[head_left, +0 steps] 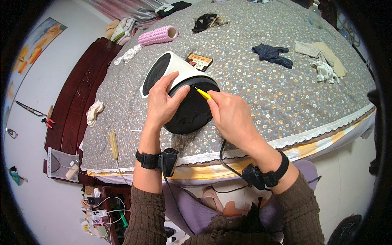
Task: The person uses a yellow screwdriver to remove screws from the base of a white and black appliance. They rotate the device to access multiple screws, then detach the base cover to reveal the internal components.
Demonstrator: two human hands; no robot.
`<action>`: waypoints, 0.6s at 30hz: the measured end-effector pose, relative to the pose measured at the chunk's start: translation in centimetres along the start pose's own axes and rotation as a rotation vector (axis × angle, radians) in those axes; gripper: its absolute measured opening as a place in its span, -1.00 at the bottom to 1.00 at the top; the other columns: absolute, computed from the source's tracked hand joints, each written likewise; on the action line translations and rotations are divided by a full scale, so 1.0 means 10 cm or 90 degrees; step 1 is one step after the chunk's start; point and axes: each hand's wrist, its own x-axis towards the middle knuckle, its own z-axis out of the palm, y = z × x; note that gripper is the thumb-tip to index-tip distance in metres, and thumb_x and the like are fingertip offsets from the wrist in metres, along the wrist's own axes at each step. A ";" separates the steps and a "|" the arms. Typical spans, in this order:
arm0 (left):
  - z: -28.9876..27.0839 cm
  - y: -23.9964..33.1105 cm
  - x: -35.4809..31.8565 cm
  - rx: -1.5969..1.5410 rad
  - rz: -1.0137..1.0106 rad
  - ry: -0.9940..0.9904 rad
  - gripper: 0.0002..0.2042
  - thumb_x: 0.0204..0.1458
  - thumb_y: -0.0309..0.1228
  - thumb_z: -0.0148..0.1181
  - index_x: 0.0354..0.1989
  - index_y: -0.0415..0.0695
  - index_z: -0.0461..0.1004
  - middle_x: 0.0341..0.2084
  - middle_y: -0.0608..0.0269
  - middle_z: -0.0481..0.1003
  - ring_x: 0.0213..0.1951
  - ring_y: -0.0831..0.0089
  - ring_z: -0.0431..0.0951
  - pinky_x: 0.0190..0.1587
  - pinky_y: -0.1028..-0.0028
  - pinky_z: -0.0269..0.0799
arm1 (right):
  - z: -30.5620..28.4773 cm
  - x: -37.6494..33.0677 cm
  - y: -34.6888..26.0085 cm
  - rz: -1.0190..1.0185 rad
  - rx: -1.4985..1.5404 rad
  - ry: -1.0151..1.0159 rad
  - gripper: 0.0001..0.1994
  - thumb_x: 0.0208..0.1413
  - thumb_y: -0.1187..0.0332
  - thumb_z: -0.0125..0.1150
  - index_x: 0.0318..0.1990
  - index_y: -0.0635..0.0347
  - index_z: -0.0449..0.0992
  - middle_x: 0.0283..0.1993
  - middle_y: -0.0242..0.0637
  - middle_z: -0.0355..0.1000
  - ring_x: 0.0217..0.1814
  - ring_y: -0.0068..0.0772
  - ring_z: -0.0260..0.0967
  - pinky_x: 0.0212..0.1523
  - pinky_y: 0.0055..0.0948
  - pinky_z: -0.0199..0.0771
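Observation:
A white rounded appliance (179,67) with a black mesh grille (157,73) lies on its side on the bed. Its round black base (190,112) faces me. My left hand (161,100) grips the appliance by its near left side, thumb over the base's rim and fingers on the white shell. Between the thumb and fingers of my right hand (232,114) is a small yellow screwdriver (203,94). Its dark tip meets the upper part of the base, close to my left thumb. What lies under the tip is too small to make out.
Behind the appliance is a small dark box with an orange label (199,61). A pink foam roller (158,36) rests farther back. Folded clothes (272,55) lie at the right, a cream stick-shaped device with a cord (113,146) at the left. Black cables hang from both wrist straps.

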 end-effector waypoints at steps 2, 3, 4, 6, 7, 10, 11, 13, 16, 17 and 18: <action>0.00 -0.01 0.00 0.001 0.004 0.001 -0.45 0.03 -0.16 0.44 0.08 -0.33 0.57 -0.07 -0.10 0.62 -0.01 0.09 0.66 0.08 0.29 0.51 | 0.02 0.02 -0.01 0.017 0.024 -0.029 -0.82 0.31 0.40 0.14 -0.09 0.30 0.60 -0.31 -0.06 0.59 -0.30 0.01 0.59 -0.28 -0.12 0.55; 0.00 -0.01 0.00 0.000 0.006 0.002 -0.46 0.03 -0.16 0.44 0.08 -0.33 0.57 -0.07 -0.10 0.62 -0.02 0.09 0.66 0.08 0.29 0.51 | 0.03 0.03 -0.01 0.034 0.027 -0.045 -0.79 0.32 0.42 0.12 -0.04 0.33 0.60 -0.30 -0.06 0.62 -0.29 -0.03 0.60 -0.29 -0.17 0.54; 0.00 -0.02 0.00 0.000 0.008 0.003 -0.46 0.02 -0.16 0.44 0.08 -0.33 0.57 -0.07 -0.10 0.62 -0.02 0.09 0.66 0.08 0.29 0.51 | 0.03 0.05 -0.02 0.085 0.128 -0.057 -0.78 0.34 0.42 0.09 0.01 0.33 0.57 -0.31 -0.09 0.61 -0.36 -0.13 0.56 -0.34 -0.24 0.50; -0.01 -0.04 -0.01 0.008 0.016 0.007 -0.46 0.02 -0.17 0.45 0.08 -0.32 0.57 -0.08 -0.10 0.62 -0.02 0.10 0.66 0.08 0.29 0.51 | 0.03 0.08 -0.04 0.225 0.311 -0.107 -0.73 0.39 0.41 0.05 0.11 0.33 0.52 -0.33 -0.15 0.58 -0.49 -0.33 0.48 -0.45 -0.36 0.43; -0.01 -0.05 -0.01 0.011 0.017 0.009 -0.46 0.01 -0.18 0.45 0.08 -0.32 0.57 -0.08 -0.10 0.62 -0.02 0.10 0.66 0.07 0.30 0.51 | 0.00 0.10 -0.03 0.328 0.506 -0.125 -0.72 0.41 0.40 0.03 0.16 0.31 0.47 -0.31 -0.16 0.56 -0.53 -0.44 0.40 -0.49 -0.43 0.35; -0.02 -0.06 -0.04 -0.003 0.009 0.013 -0.46 -0.01 -0.19 0.47 0.08 -0.31 0.57 -0.07 -0.10 0.62 -0.02 0.11 0.66 0.07 0.30 0.52 | -0.06 0.13 -0.01 0.622 0.960 -0.179 -0.67 0.43 0.40 0.00 0.27 0.26 0.35 -0.28 -0.15 0.51 -0.61 -0.66 0.19 -0.58 -0.60 0.15; -0.02 -0.05 -0.04 0.003 0.014 0.016 -0.45 -0.02 -0.20 0.47 0.08 -0.31 0.57 -0.07 -0.09 0.62 -0.03 0.11 0.66 0.07 0.30 0.52 | -0.05 0.14 -0.02 0.679 1.037 -0.155 -0.67 0.43 0.41 0.00 0.28 0.24 0.32 -0.29 -0.13 0.49 -0.62 -0.68 0.14 -0.60 -0.62 0.09; -0.02 -0.05 -0.05 0.016 0.019 0.024 -0.45 -0.03 -0.20 0.49 0.08 -0.31 0.58 -0.07 -0.09 0.63 -0.03 0.13 0.66 0.06 0.30 0.52 | -0.05 0.14 -0.01 0.757 1.163 -0.134 -0.70 0.41 0.42 0.02 0.24 0.24 0.32 -0.28 -0.10 0.47 -0.63 -0.67 0.13 -0.63 -0.62 0.06; -0.01 -0.02 -0.07 0.019 0.002 0.029 -0.45 -0.04 -0.20 0.49 0.08 -0.31 0.58 -0.07 -0.08 0.63 -0.04 0.13 0.66 0.06 0.30 0.53 | -0.01 0.13 0.02 0.742 1.141 -0.136 -0.68 0.41 0.37 0.09 0.23 0.21 0.33 -0.21 -0.15 0.47 -0.65 -0.66 0.15 -0.60 -0.67 0.12; -0.01 -0.02 -0.08 0.016 0.001 0.032 -0.45 -0.03 -0.20 0.49 0.08 -0.30 0.58 -0.08 -0.08 0.63 -0.04 0.12 0.66 0.05 0.29 0.53 | -0.01 0.12 0.03 0.700 1.024 -0.113 -0.68 0.40 0.36 0.11 0.22 0.22 0.35 -0.20 -0.16 0.48 -0.60 -0.65 0.21 -0.58 -0.66 0.17; 0.00 -0.01 -0.08 0.013 -0.001 0.035 -0.45 -0.03 -0.20 0.49 0.08 -0.30 0.58 -0.08 -0.08 0.63 -0.05 0.11 0.66 0.05 0.29 0.53 | 0.00 0.12 0.05 0.649 0.921 -0.098 -0.68 0.38 0.34 0.14 0.20 0.22 0.36 -0.20 -0.18 0.48 -0.56 -0.64 0.26 -0.57 -0.65 0.21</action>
